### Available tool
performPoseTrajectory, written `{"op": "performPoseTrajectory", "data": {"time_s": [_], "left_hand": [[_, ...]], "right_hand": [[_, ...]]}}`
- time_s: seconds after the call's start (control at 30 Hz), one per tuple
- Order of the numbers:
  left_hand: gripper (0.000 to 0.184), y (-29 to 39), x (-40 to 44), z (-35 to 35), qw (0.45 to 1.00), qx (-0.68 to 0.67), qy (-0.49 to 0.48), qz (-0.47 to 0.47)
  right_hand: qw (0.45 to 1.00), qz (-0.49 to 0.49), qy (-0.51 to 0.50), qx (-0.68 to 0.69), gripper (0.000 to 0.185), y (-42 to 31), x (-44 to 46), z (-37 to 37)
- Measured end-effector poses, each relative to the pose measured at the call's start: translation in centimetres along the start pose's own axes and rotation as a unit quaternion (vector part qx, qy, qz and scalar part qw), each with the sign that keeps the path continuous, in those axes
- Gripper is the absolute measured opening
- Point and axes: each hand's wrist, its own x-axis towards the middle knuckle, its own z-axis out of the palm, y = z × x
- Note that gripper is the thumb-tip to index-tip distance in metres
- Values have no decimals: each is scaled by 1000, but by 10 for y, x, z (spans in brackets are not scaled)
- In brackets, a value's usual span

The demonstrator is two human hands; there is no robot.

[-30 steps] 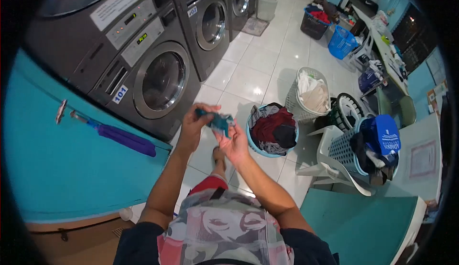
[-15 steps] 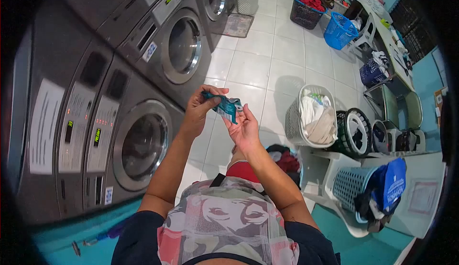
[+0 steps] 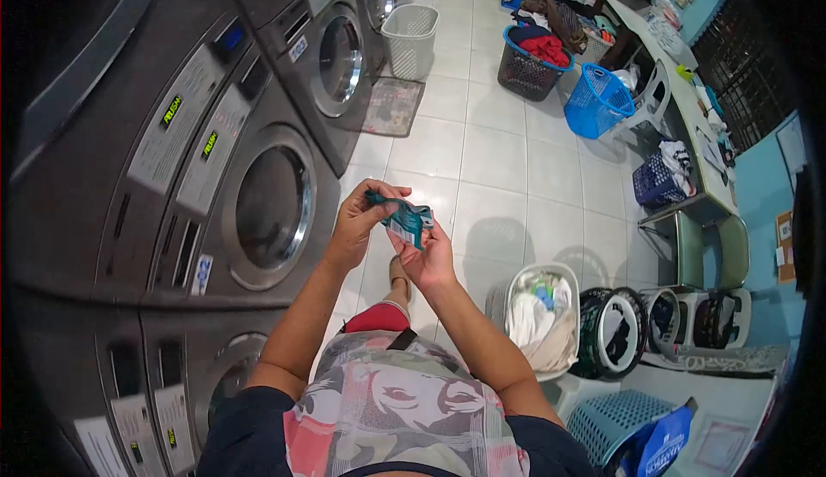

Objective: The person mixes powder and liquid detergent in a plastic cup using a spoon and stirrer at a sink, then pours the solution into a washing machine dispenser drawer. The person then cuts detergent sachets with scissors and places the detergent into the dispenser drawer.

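Note:
A small teal sachet (image 3: 406, 221) with printed panels is held in front of my body, between both hands. My left hand (image 3: 361, 221) pinches its upper left end between thumb and fingers. From below and the right, my right hand (image 3: 428, 258) grips the lower edge, with the thumb along its side. The sachet's contents do not show. Left of my hands stands a dark washing machine with a round glass door (image 3: 271, 206), and its small display is lit.
Stacked machines line the left. A white laundry basket (image 3: 411, 40) stands beside a mat (image 3: 391, 109). To the right are a basket of pale clothes (image 3: 544, 318), a dark round basket (image 3: 635, 335), a blue basket (image 3: 594, 103) and a long table (image 3: 675, 77).
The view has moved forward along the machines and tilted, so the baskets and machines sit lower in view. Both hands keep their hold on the sachet. A foot now shows below them.

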Motion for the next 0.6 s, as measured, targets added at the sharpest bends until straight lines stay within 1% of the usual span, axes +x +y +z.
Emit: {"op": "performPoseTrajectory", "data": {"time_s": [0.17, 0.33, 0.43, 0.53, 0.6], "left_hand": [[10, -19, 144, -29, 999, 1, -25, -35], [11, -44, 293, -28, 998, 6, -50, -48], [10, -66, 379, -28, 997, 1, -40, -58], [9, -98, 466, -33, 998, -28, -54, -29], [10, -112, 520, -27, 999, -26, -29, -31]], "right_hand": [[999, -29, 21, -32, 43, -74, 119, 33], [998, -61, 10, -16, 43, -169, 227, 56], [997, -73, 3, -14, 43, -224, 289, 64], [998, -64, -1, -19, 43, -283, 355, 72], [998, -54, -7, -27, 44, -327, 401, 80]]}}
